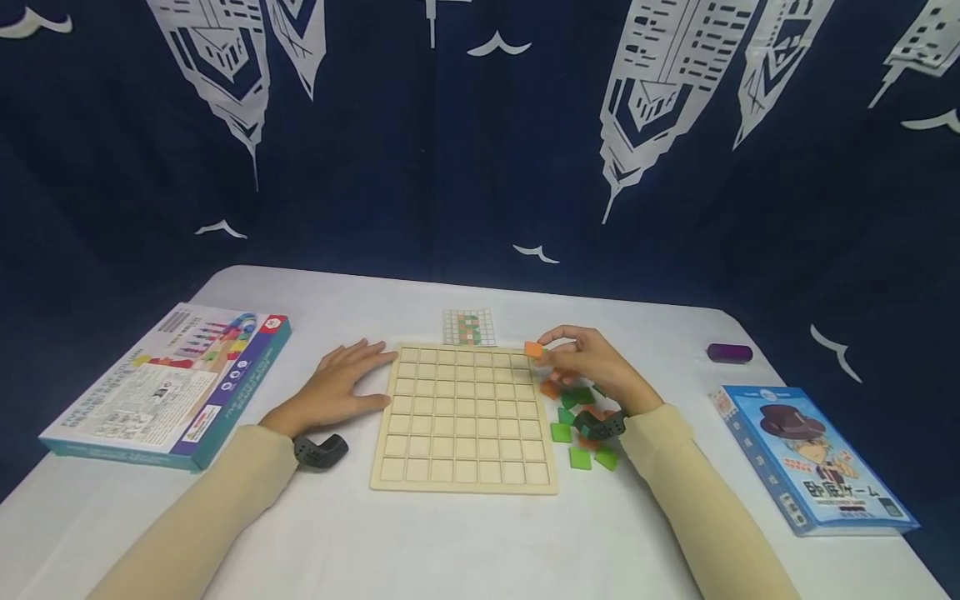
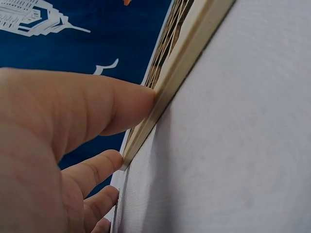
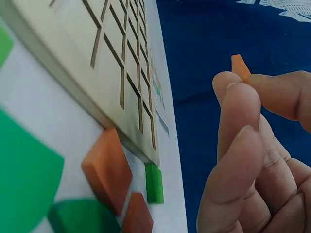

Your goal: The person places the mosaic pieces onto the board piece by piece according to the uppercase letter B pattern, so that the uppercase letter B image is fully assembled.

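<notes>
On the worktop [image 1: 450,550], a wooden grid board [image 1: 465,425] shows only bare cells; laying seems unstarted. The left hand's [image 1: 335,387] spread fingers touch the board's left edge, grasping nothing; the right hand [image 1: 588,358] is by its far right corner. Beyond the board lies a patterned card [image 1: 468,327]; right of the board, loose tiles [image 1: 579,397] remain. The right fingers pinch one orange tile [image 1: 533,349].

The table [image 1: 465,550] bears a board [image 1: 465,426], card [image 1: 468,327], green tiles [image 1: 580,457], orange tiles [image 1: 551,389], teal box [image 1: 168,379], blue box [image 1: 817,458] and purple cylinder [image 1: 729,353].
</notes>
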`<move>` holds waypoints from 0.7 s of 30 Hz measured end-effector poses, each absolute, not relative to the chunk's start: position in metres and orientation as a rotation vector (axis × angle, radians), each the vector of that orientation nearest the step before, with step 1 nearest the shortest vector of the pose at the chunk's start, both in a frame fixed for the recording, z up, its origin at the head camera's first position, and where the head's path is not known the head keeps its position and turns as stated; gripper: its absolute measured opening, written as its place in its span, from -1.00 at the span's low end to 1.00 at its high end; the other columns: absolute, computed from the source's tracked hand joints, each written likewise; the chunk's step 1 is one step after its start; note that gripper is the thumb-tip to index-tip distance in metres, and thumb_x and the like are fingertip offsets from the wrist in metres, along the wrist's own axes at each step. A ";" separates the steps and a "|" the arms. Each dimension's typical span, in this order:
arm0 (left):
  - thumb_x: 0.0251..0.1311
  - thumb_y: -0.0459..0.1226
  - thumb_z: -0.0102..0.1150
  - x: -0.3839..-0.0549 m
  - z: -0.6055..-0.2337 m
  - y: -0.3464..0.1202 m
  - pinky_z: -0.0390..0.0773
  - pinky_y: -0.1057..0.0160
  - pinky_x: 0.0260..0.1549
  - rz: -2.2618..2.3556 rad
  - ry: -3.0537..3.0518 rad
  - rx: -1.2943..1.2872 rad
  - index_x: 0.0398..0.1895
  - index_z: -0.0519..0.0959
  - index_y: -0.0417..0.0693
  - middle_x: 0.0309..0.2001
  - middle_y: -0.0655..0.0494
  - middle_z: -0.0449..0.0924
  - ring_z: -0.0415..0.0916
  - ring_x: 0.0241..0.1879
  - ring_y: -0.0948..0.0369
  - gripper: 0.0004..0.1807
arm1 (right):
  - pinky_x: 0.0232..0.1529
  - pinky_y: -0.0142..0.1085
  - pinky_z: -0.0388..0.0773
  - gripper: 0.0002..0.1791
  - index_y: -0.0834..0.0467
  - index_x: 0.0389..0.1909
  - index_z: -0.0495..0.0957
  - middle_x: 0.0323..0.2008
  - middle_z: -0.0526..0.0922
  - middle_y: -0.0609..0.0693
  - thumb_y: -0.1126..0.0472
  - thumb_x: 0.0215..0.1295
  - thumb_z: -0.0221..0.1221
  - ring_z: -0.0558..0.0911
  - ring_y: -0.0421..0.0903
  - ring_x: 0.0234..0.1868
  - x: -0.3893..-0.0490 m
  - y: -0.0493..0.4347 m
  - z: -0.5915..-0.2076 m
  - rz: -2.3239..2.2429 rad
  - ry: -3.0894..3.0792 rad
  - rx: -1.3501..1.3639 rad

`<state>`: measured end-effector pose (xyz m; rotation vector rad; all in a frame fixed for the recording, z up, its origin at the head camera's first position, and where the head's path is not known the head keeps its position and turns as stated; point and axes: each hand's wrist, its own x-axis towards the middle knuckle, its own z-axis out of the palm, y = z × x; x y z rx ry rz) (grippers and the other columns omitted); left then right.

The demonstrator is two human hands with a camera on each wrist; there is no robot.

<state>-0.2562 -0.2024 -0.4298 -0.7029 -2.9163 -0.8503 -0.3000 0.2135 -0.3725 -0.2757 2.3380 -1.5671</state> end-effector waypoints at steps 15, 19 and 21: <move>0.36 -0.03 0.32 -0.256 -0.430 -0.201 -0.22 -0.36 0.63 -0.841 -2.929 -0.690 0.63 0.38 -0.09 0.66 -0.23 0.20 -0.05 0.69 -0.28 -0.19 | -0.42 -0.38 0.54 -0.55 0.26 0.17 0.60 -0.42 0.81 0.05 0.24 0.32 0.45 0.65 -0.16 -0.48 -0.308 0.178 -0.373 -1.497 2.338 -0.310; 0.36 -0.03 0.32 -0.256 -0.428 -0.202 -0.22 -0.36 0.63 -0.847 -2.933 -0.689 0.63 0.39 -0.09 0.67 -0.23 0.20 -0.06 0.69 -0.28 -0.19 | -0.32 -0.37 0.64 -0.58 0.27 0.19 0.60 -0.31 0.84 0.09 0.27 0.36 0.41 0.71 -0.14 -0.44 -0.312 0.168 -0.376 -1.508 2.311 -0.317; 0.35 -0.03 0.32 -0.256 -0.428 -0.201 -0.22 -0.36 0.63 -0.848 -2.933 -0.689 0.62 0.39 -0.09 0.66 -0.23 0.20 -0.05 0.69 -0.28 -0.19 | -0.32 -0.37 0.65 -0.60 0.29 0.19 0.59 -0.31 0.85 0.07 0.29 0.38 0.38 0.71 -0.15 -0.45 -0.314 0.164 -0.378 -1.507 2.304 -0.345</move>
